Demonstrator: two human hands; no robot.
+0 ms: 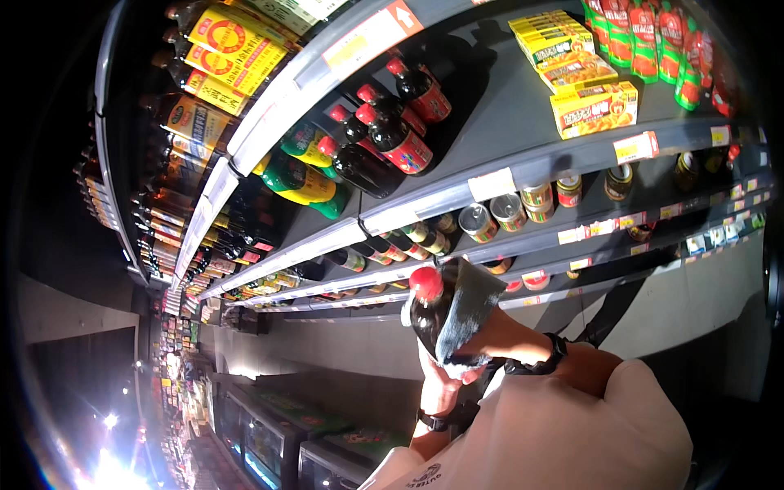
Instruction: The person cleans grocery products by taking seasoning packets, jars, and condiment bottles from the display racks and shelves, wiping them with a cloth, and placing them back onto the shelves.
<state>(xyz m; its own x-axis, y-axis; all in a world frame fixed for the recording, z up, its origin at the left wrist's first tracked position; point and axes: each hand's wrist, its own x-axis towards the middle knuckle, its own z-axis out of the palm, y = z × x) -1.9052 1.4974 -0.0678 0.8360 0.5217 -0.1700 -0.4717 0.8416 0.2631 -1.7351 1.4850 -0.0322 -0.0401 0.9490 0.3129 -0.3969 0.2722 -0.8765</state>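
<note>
A dark bottle with a red cap (429, 321) is held in front of my body, over the aisle. My left hand (442, 375) grips the bottle's lower part. A grey-blue cloth (470, 303) lies against the bottle's side, bunched under my right hand (499, 331), which presses it there. The cloth hides most of my right fingers and part of the bottle. Similar dark bottles with red caps and red labels (401, 144) stand in a group on the shelf beside me, next to green bottles with yellow labels (306, 184).
The view is tilted sideways. Yellow boxes (594, 110) and red-and-green pouches (643, 43) share the grey shelf (484, 116). Jars and cans (508, 211) line a lower shelf. Yellow-labelled bottles (229, 49) fill a higher one. Across the aisle floor (343, 349) stand glass-fronted cabinets (263, 429).
</note>
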